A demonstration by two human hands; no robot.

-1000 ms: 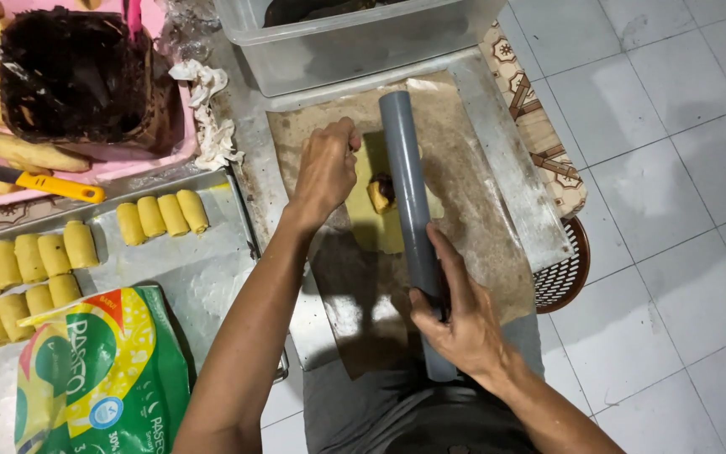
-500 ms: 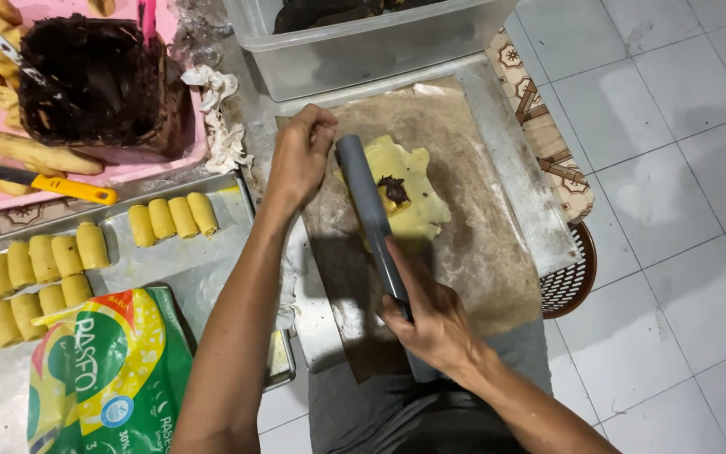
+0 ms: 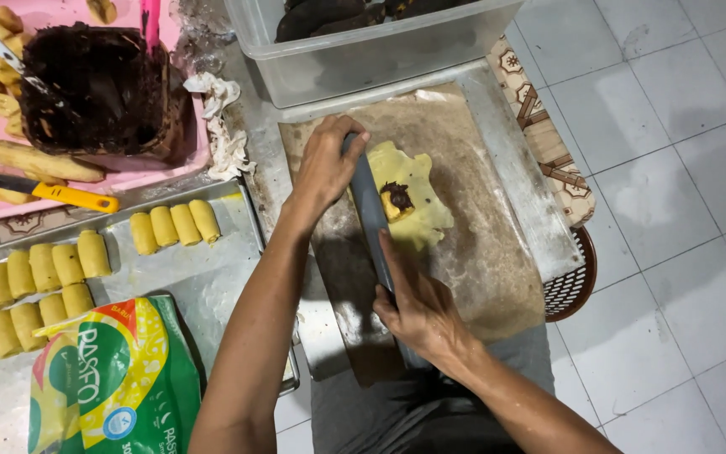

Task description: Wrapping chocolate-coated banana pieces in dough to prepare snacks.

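The grey pipe [image 3: 373, 220], smooth and round, lies lengthwise on the brown, floured board [image 3: 481, 277]; its near end is hidden under the right hand [image 3: 420, 313], which is closed around it. The left hand [image 3: 327, 164] curls over the far end, fingers bent on top. Just right of the pipe, touching it, lies a thin, ragged sheet of pale yellow dough [image 3: 413, 197] with a dark brown lump of filling [image 3: 397, 198] on it. To the left, a metal tray [image 3: 203, 282] carries rows of small yellow rolls [image 3: 175, 225]; a green and yellow bag [image 3: 115, 378] is cut off at the bottom edge.
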